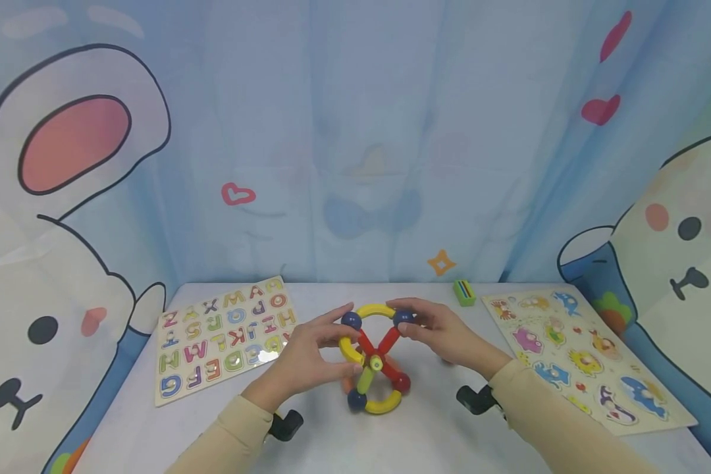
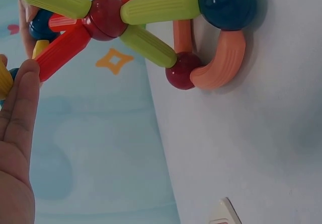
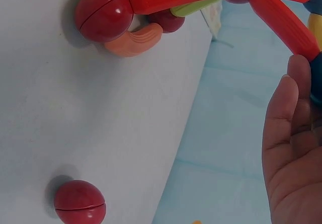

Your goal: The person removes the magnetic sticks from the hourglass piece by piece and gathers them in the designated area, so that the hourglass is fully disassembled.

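Note:
A wheel-like structure of magnetic rods and balls stands on the table in front of me, with red rods, a light green rod and yellow curved rods. My left hand holds its left side, fingers at the upper left blue ball and thumb lower beside the yellow curve. On the other side, my right hand grips the upper right blue ball. The left wrist view shows orange curved rods low on the structure, by the tabletop. A loose red ball lies near the right hand.
An alphabet puzzle board lies at the left of the table. To the right is an animal puzzle board. Near the back edge sits a small green box with coloured stripes. A printed curtain hangs behind.

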`<state>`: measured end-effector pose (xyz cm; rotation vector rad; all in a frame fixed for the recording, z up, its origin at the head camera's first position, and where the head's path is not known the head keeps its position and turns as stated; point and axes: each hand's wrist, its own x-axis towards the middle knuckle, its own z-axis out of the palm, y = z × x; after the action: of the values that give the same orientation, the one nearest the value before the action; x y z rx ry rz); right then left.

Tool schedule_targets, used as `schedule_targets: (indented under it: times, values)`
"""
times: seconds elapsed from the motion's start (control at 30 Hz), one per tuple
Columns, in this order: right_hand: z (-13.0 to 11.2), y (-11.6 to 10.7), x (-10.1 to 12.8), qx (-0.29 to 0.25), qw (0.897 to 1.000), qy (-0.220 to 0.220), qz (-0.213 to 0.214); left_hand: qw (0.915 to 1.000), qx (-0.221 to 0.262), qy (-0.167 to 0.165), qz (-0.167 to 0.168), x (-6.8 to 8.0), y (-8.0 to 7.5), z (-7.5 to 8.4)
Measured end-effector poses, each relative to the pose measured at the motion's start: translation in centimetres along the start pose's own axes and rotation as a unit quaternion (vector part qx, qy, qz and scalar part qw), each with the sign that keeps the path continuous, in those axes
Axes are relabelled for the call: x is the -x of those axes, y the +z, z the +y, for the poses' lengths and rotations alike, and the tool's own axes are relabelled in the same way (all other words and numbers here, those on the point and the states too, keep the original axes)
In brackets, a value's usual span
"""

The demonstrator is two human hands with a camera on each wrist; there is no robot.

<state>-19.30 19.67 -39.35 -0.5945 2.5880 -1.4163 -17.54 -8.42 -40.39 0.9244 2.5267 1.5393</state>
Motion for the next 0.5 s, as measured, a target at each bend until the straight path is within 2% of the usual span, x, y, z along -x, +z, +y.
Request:
schedule_targets:
  times: [0.5]
  values:
    - [0.06, -0.05, -0.01, -0.003, 1.0, -0.01, -0.003, 1.0, -0.002, 0.0, -0.004, 0.13, -0.22, 0.09]
